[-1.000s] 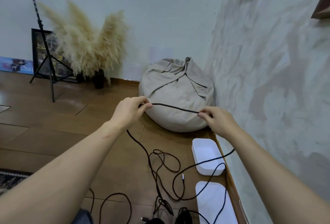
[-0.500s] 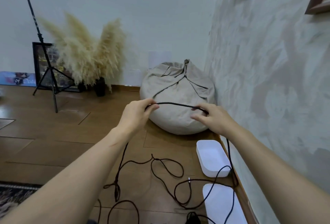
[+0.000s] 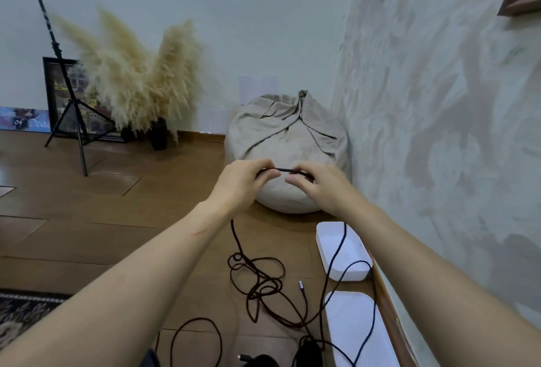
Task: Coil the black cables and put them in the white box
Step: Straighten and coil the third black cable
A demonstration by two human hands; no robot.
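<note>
Pinching black cable (image 3: 282, 169), left hand (image 3: 241, 183) anchored left end of short level span; right hand (image 3: 320, 188), close beside, fingers (image 3: 294, 180) curled on other end. Slack trailed to floor (image 3: 146, 235); white box (image 3: 322, 252) lay below, nearer right hand.

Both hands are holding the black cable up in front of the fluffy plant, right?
Not quite. In the head view, the left hand and right hand hold the black cable up in front of the beige beanbag; the fluffy plant stands farther left.

Left hand (image 3: 240, 183) nearer right hand (image 3: 320, 189) along cable (image 3: 283, 169)
</note>
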